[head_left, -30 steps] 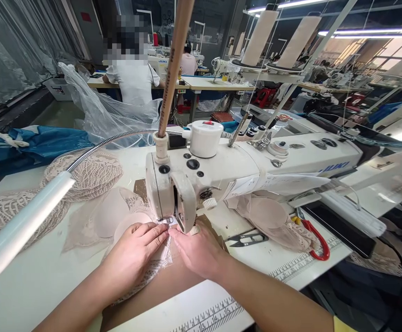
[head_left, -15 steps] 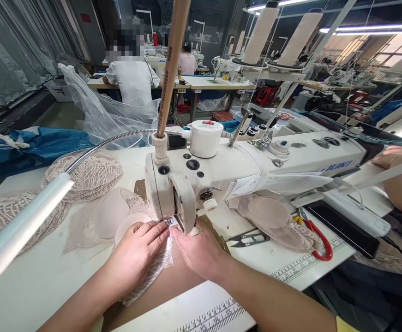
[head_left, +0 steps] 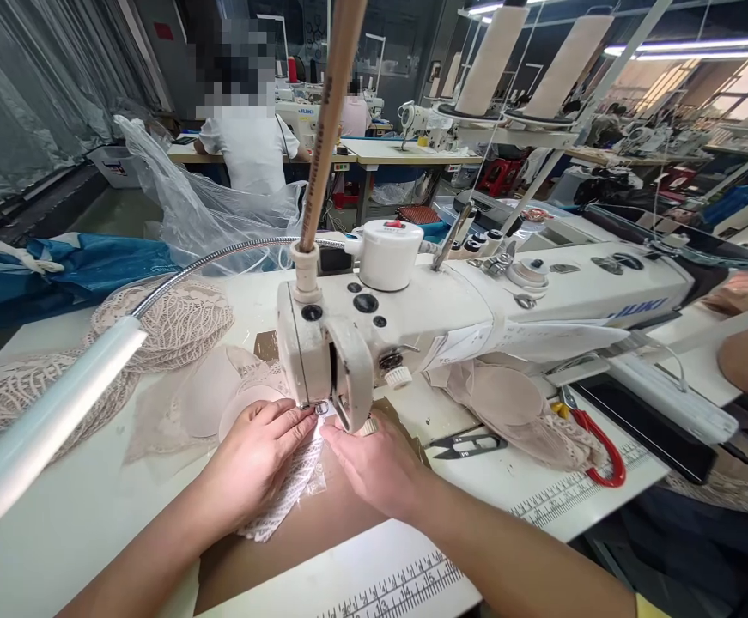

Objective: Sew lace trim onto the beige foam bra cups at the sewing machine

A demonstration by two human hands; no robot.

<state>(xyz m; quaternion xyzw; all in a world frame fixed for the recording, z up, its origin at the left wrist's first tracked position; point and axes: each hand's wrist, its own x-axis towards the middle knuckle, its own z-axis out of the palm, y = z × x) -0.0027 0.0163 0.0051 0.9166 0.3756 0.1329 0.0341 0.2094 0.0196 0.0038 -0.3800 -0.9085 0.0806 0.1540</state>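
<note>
Under the needle area of a white sewing machine [head_left: 322, 352] lies a narrow strip of pale lace fabric [head_left: 293, 491], over a brown sheet [head_left: 322, 549]. My left hand [head_left: 254, 459] rests on the lace left of the presser foot [head_left: 319, 409], fingers stretched close together and flat. On the other side, my right hand [head_left: 380, 463] pinches at the lace edge with the thumb, just in front of the foot. Its other fingertips are hidden behind the machine head. Smooth beige cups with lace [head_left: 209, 399] lie beyond my left hand.
Thread snips [head_left: 467, 445] and red-handled scissors [head_left: 599, 446] lie right, near a beige cup piece [head_left: 508, 395] and a black phone [head_left: 637, 425]. Stacked lace pieces [head_left: 167, 322] sit left, under a lamp tube [head_left: 57, 421]. A co-worker [head_left: 251, 154] sits ahead.
The lace strip has slid forward toward the needle, its tail end now nearer my left hand. Both hands keep nearly the same place at the foot. The view has shifted slightly.
</note>
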